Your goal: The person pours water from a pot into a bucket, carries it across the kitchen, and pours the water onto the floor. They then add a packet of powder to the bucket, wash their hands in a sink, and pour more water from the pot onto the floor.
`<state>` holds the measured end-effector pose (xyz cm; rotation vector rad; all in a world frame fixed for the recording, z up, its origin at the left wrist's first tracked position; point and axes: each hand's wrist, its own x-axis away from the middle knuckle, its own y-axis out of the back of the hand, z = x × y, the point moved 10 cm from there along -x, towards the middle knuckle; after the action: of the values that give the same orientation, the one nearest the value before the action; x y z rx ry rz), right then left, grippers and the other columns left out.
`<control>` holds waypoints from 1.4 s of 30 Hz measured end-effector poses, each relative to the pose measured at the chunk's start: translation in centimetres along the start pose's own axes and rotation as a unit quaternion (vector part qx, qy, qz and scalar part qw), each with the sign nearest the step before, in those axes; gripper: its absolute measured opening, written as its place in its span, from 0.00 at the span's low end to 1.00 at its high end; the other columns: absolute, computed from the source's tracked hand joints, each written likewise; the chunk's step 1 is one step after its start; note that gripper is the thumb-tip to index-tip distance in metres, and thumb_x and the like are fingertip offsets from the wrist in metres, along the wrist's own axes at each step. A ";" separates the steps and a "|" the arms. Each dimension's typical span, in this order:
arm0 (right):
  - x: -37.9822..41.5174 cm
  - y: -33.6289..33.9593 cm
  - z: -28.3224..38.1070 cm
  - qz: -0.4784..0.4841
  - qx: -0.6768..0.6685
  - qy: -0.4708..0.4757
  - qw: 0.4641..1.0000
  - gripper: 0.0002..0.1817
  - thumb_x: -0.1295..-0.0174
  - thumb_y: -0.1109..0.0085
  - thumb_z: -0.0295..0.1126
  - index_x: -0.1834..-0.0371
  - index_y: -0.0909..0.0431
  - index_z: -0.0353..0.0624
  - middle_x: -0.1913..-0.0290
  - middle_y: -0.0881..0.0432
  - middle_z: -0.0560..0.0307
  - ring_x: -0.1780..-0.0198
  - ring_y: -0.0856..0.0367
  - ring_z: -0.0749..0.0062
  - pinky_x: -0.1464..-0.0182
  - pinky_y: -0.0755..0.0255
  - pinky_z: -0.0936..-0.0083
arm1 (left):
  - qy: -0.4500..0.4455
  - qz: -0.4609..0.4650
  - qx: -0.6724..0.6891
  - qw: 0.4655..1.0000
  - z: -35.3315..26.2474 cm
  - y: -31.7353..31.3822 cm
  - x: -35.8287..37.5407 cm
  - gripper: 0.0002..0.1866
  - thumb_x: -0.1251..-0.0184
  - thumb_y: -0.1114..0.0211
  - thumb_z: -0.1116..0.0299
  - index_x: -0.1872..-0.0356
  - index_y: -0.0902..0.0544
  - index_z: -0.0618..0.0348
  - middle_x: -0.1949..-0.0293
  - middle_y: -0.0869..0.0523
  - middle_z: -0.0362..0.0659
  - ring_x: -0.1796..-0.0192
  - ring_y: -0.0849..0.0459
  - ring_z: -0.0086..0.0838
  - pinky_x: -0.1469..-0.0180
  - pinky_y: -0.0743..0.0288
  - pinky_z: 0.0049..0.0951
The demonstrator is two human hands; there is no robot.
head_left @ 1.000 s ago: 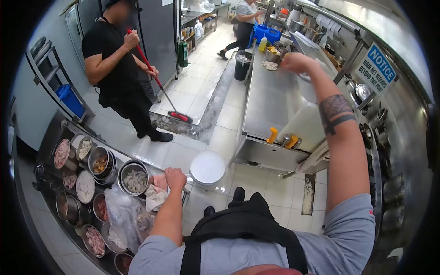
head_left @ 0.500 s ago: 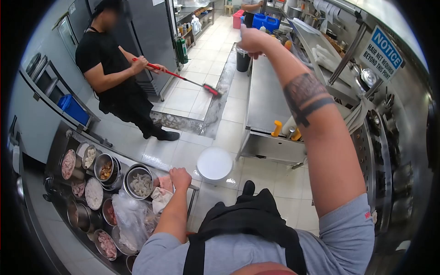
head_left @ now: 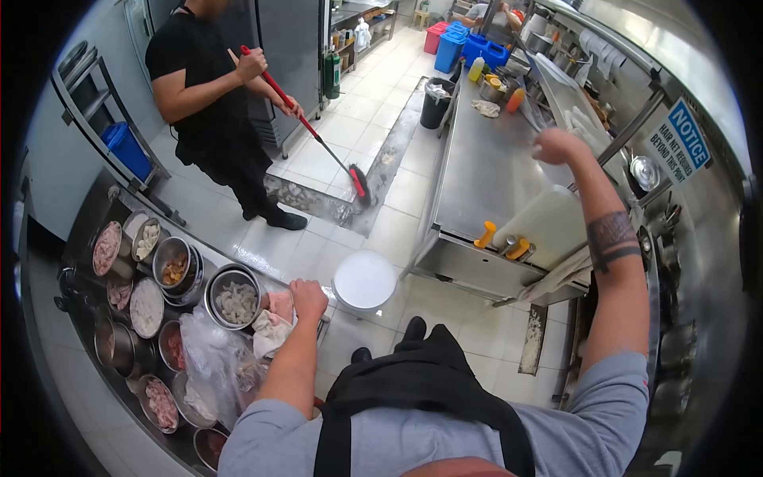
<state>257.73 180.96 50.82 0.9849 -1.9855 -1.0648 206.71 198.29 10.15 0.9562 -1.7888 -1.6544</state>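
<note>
My left hand (head_left: 308, 300) rests on the edge of the steel table at lower left, fingers curled over it. Right beside it lie a pink cloth (head_left: 280, 305) and a whitish cloth (head_left: 271, 332). A steel pot of greyish pieces (head_left: 237, 301), perhaps raw shrimp, stands just left of the cloths. My right hand (head_left: 561, 146) is raised in the air above the far side of the steel counter (head_left: 477, 175). Its fingers are smeared by motion, and I make out nothing in them. Nearest below it are a translucent board (head_left: 540, 222) and yellow-handled tools (head_left: 486, 234).
A person in black (head_left: 199, 87) holds a red-handled floor brush (head_left: 359, 181) on the wet floor. A white round container (head_left: 364, 279) stands on the tiles between the counters. Bowls of raw meat (head_left: 159, 403) and a clear plastic bag (head_left: 214, 362) crowd the left table. A black bin (head_left: 435, 103) stands by the counter.
My right arm has swung right and lower from its outstretched pose. The person's brush has shifted slightly toward me. My left hand stays at the table edge as the view turns a little.
</note>
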 end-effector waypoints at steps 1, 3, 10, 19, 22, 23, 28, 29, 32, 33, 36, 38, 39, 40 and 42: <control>1.4 -1.5 -0.9 -0.004 -0.025 -0.017 1.000 0.17 0.40 0.44 0.39 0.52 0.15 0.45 0.55 0.14 0.50 0.53 0.16 0.52 0.47 0.23 0.60 | 0.001 0.008 -0.004 1.000 -0.1 0.1 0.1 0.09 0.45 0.42 0.69 0.72 0.14 0.58 0.68 0.13 0.47 0.55 0.21 0.39 0.41 0.39 0.38; 3.7 -3.4 -1.5 -0.008 -0.051 -0.031 0.998 0.16 0.41 0.44 0.39 0.53 0.14 0.48 0.55 0.14 0.51 0.51 0.17 0.52 0.46 0.24 0.60 | 0.002 0.013 -0.003 1.000 -0.1 -0.2 0.0 0.09 0.45 0.42 0.69 0.72 0.13 0.58 0.68 0.13 0.47 0.55 0.21 0.39 0.41 0.39 0.38; 7.1 -0.7 -2.3 -0.207 -0.121 -0.055 0.969 0.08 0.42 0.40 0.35 0.65 0.16 0.45 0.65 0.16 0.48 0.58 0.18 0.50 0.55 0.25 0.58 | 0.003 0.023 0.003 1.000 0.0 -0.8 -0.1 0.10 0.45 0.42 0.69 0.71 0.13 0.59 0.68 0.13 0.48 0.54 0.21 0.39 0.40 0.40 0.38; 9.3 1.4 -4.4 -0.306 -0.077 -0.029 0.948 0.08 0.42 0.38 0.35 0.72 0.19 0.41 0.70 0.19 0.50 0.60 0.21 0.54 0.56 0.26 0.60 | 0.002 0.027 -0.005 1.000 -0.2 -0.6 -0.1 0.10 0.44 0.44 0.70 0.71 0.13 0.58 0.68 0.13 0.47 0.54 0.21 0.40 0.40 0.39 0.38; 8.9 1.0 -2.3 -0.339 0.008 0.031 0.940 0.09 0.44 0.36 0.36 0.73 0.19 0.42 0.70 0.20 0.53 0.58 0.22 0.57 0.56 0.26 0.62 | 0.005 0.034 -0.007 0.999 -0.3 0.1 -0.1 0.10 0.44 0.44 0.70 0.71 0.13 0.57 0.68 0.13 0.47 0.54 0.21 0.39 0.40 0.39 0.37; 8.8 1.1 -2.4 -0.355 -0.012 0.013 0.935 0.09 0.45 0.35 0.37 0.74 0.19 0.42 0.70 0.21 0.55 0.57 0.22 0.58 0.56 0.26 0.62 | 0.007 0.033 -0.007 0.999 -0.3 0.2 -0.1 0.10 0.44 0.44 0.70 0.71 0.13 0.57 0.68 0.13 0.47 0.54 0.21 0.39 0.40 0.39 0.37; 8.9 1.4 -2.5 -0.365 -0.020 -0.007 0.931 0.11 0.46 0.35 0.38 0.75 0.19 0.42 0.68 0.22 0.56 0.57 0.22 0.59 0.55 0.26 0.63 | 0.018 0.044 0.001 0.999 -0.3 0.0 -0.2 0.10 0.44 0.43 0.69 0.70 0.13 0.57 0.67 0.13 0.47 0.54 0.21 0.39 0.41 0.39 0.37; 8.7 1.3 -2.5 -0.352 -0.022 -0.017 0.936 0.11 0.46 0.35 0.39 0.75 0.19 0.42 0.68 0.21 0.56 0.57 0.22 0.59 0.55 0.26 0.63 | 0.016 0.044 0.003 0.999 -0.3 -0.2 -0.2 0.10 0.44 0.43 0.69 0.70 0.13 0.57 0.67 0.13 0.47 0.54 0.21 0.39 0.41 0.39 0.37; 8.5 1.0 -2.7 -0.329 -0.023 -0.035 0.943 0.12 0.45 0.36 0.40 0.75 0.18 0.43 0.68 0.20 0.56 0.57 0.22 0.59 0.54 0.25 0.64 | 0.013 0.036 -0.002 0.999 -0.1 -0.7 -0.3 0.10 0.45 0.43 0.69 0.71 0.13 0.57 0.68 0.13 0.46 0.54 0.21 0.38 0.41 0.39 0.37; 8.4 0.9 -2.7 -0.320 -0.022 -0.040 0.946 0.12 0.45 0.36 0.41 0.75 0.18 0.43 0.68 0.19 0.56 0.56 0.22 0.59 0.54 0.25 0.64 | 0.008 0.028 -0.007 1.000 -0.1 -0.7 -0.3 0.10 0.45 0.43 0.69 0.71 0.13 0.57 0.68 0.13 0.47 0.54 0.21 0.39 0.41 0.39 0.37; 8.5 1.0 -2.5 -0.298 -0.024 -0.057 0.953 0.12 0.45 0.36 0.41 0.75 0.18 0.43 0.68 0.18 0.57 0.56 0.21 0.60 0.54 0.25 0.63 | 0.003 0.022 -0.010 1.000 -0.2 -0.4 -0.1 0.10 0.44 0.43 0.69 0.72 0.14 0.57 0.68 0.13 0.47 0.54 0.20 0.39 0.41 0.38 0.37; 8.4 1.0 -2.6 -0.297 -0.025 -0.059 0.953 0.12 0.46 0.36 0.41 0.75 0.18 0.44 0.68 0.17 0.57 0.57 0.21 0.60 0.54 0.25 0.63 | 0.000 0.023 -0.008 1.000 -0.3 -0.2 -0.2 0.10 0.44 0.43 0.69 0.72 0.14 0.57 0.68 0.13 0.46 0.54 0.20 0.39 0.41 0.38 0.37; 8.4 0.9 -2.7 -0.295 -0.027 -0.061 0.953 0.12 0.46 0.36 0.42 0.75 0.18 0.44 0.68 0.17 0.57 0.57 0.21 0.60 0.55 0.25 0.63 | 0.002 0.025 -0.002 1.000 -0.3 -0.1 -0.2 0.10 0.44 0.43 0.68 0.71 0.14 0.57 0.68 0.13 0.46 0.54 0.20 0.39 0.41 0.39 0.38; 8.3 0.8 -2.8 -0.294 -0.027 -0.062 0.954 0.12 0.46 0.36 0.42 0.75 0.18 0.44 0.68 0.17 0.57 0.57 0.21 0.60 0.55 0.25 0.63 | 0.004 0.028 0.004 1.000 -0.3 -0.2 -0.2 0.10 0.44 0.43 0.68 0.71 0.14 0.57 0.68 0.13 0.46 0.54 0.20 0.39 0.41 0.39 0.38; 8.1 0.6 -2.8 -0.295 -0.014 -0.065 0.953 0.13 0.46 0.36 0.42 0.75 0.17 0.44 0.69 0.17 0.57 0.57 0.21 0.60 0.55 0.25 0.63 | 0.005 0.033 -0.003 0.999 -0.2 -0.9 -0.3 0.10 0.44 0.43 0.68 0.71 0.14 0.57 0.68 0.13 0.46 0.54 0.21 0.39 0.41 0.39 0.38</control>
<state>255.87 173.28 54.27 1.5844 -1.8043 -1.4983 207.16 198.38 9.35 0.8919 -1.7876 -1.6119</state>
